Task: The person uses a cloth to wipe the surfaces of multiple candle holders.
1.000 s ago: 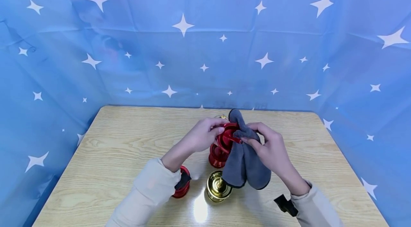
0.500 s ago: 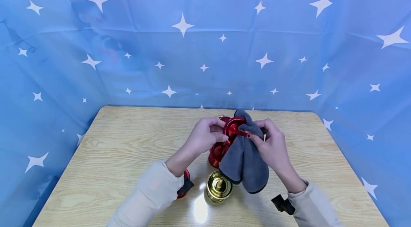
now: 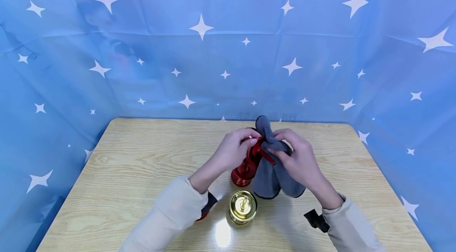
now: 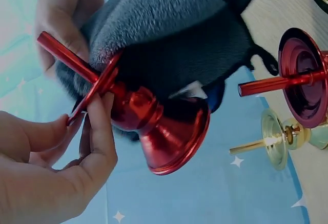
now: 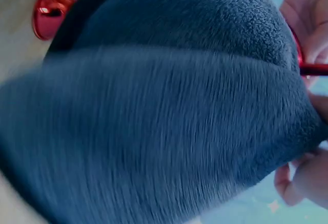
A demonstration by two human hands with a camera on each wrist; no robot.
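Observation:
My left hand (image 3: 235, 151) pinches the rim of a shiny red candlestick (image 4: 154, 124) between thumb and fingers. It is held tilted above the table, its flared foot pointing down and right in the left wrist view. With my right hand (image 3: 297, 159) I grip a dark grey plush cloth (image 3: 268, 180) and press a fold of it against the dish near the candlestick's thin tube. Two flaps of the cloth hang down and cover much of the right wrist view. Part of the candlestick is hidden behind the cloth.
A second red candlestick (image 3: 241, 177) stands just below the held one. Nearer to me stands a gold candlestick (image 3: 243, 208). Another red piece (image 3: 203, 216) shows partly under my left sleeve. A paler gold candlestick (image 4: 277, 142) stands farther back on the wooden table (image 3: 142, 157).
The candlestick has turned in my left hand, its tube swinging toward me and the dish tilting first up, then edge-on. The cloth has shifted and swung with my right hand.

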